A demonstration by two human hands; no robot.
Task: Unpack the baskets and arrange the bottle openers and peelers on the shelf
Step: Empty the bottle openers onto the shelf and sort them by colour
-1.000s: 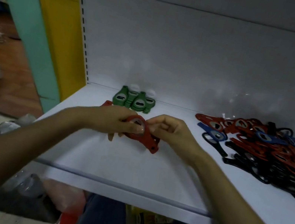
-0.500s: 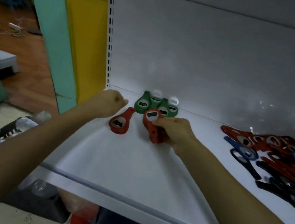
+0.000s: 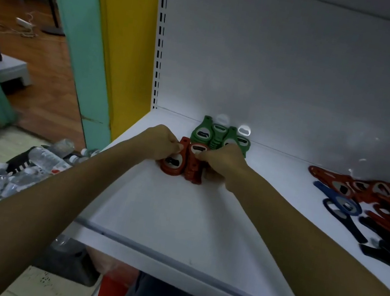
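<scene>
White metal shelf across the middle of the view, closed behind by a pale back panel and at the rear left corner by a slotted upright. Front lip low in the frame; left edge dropping straight to the floor, with wrapped plastic bottles lying below it. Open white board between the two forearms, reaching from the hands to the front lip; a narrower open strip between the right forearm and the heap at right.

Loose heap of openers, red, blue and black, tangled at the right end of the shelf, well apart from both hands.

Green openers grouped against the back panel, just behind the hands; whether touching the red ones, not clear.

Left hand clenched, thumb and fingertips pinching the narrow neck of a flat red opener. Round head of this opener toward the viewer, flat on the board, near the left edge of the shelf.

Right hand curled round a red stack of openers set on edge, thumb at its far end, remaining fingers hidden behind it. Red stack touching the right side of the flat red opener.
</scene>
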